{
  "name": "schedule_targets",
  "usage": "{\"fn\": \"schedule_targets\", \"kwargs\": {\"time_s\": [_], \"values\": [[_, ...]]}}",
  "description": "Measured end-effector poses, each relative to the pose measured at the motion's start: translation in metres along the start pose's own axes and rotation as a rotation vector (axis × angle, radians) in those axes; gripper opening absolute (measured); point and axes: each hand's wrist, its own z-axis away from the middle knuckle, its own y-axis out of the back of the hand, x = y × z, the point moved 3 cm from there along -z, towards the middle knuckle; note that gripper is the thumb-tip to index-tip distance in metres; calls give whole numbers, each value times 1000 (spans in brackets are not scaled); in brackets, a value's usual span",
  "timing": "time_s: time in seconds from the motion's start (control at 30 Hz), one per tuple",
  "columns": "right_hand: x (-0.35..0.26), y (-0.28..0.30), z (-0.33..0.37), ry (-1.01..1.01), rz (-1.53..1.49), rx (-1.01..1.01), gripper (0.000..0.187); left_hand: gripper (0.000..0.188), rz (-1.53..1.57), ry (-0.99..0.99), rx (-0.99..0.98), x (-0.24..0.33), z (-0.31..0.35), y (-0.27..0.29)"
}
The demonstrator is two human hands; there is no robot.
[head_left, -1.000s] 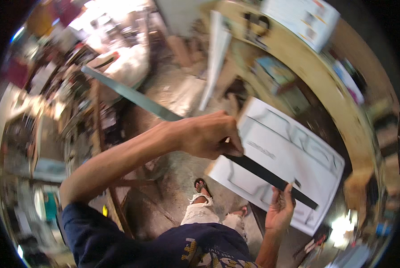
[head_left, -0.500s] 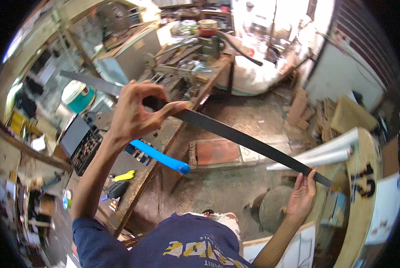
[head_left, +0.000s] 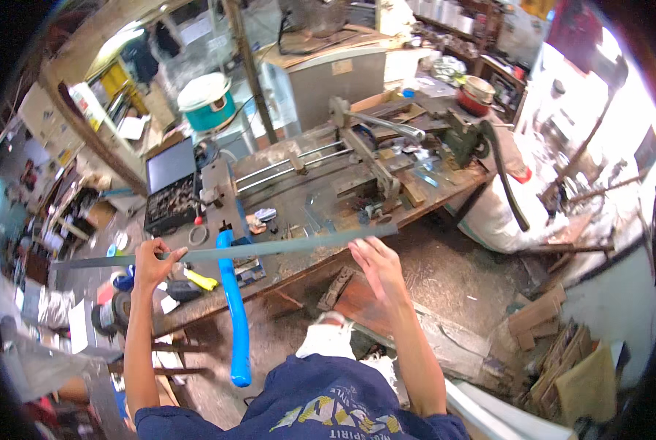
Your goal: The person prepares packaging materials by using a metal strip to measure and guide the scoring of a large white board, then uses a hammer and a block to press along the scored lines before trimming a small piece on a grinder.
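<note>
A long, thin, flat metal strip [head_left: 291, 246] spans level in front of me, over the near edge of the workbench [head_left: 284, 273]. My left hand [head_left: 154, 265] is closed round it toward its left part, thumb along the near side. At the right end, my right hand [head_left: 378, 265] pinches the strip between fingers and thumb; the exact contact is slightly blurred. Under the strip, a bright blue curved handle [head_left: 235, 323] reaches out from the bench edge toward me. A yellow-green tool handle [head_left: 200, 280] lies near my left hand.
On the bench stand an open black case [head_left: 172, 183] of small parts, a frame with metal rods [head_left: 298, 163] and a green vise-like machine [head_left: 468, 143]. A teal jug [head_left: 207, 103] is behind. Wooden boards [head_left: 537, 315] and a white sack [head_left: 493, 227] are at right.
My view has turned toward the bench. The strip has swung from a diagonal slope down to the right to nearly level, and both hands stay on it.
</note>
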Motion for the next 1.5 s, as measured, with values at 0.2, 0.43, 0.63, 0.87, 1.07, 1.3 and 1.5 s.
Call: {"fn": "schedule_targets", "kwargs": {"time_s": [0.2,0.43,0.63,0.87,1.07,1.3,1.5], "values": [[52,-15,-153,-266,17,-159,20,52,-143,251,120,-30,42,-22],[1,58,-226,-489,336,-186,48,53,-259,319,-100,-26,-33,-142],[-134,62,-182,-841,720,125,74,54,-36,513,-255,-18,-35,-197],[-241,-95,-193,-758,838,369,65,25,425,757,-453,42,-103,-246],[-235,-142,-247,-787,1124,378,49,27,265,197,-501,78,-159,-302],[-251,-171,-263,-818,1463,202,60,31,591,446,-915,160,-187,-413],[-262,-190,-292,-1081,1393,395,43,22,723,539,-1186,123,-169,-415]]}}
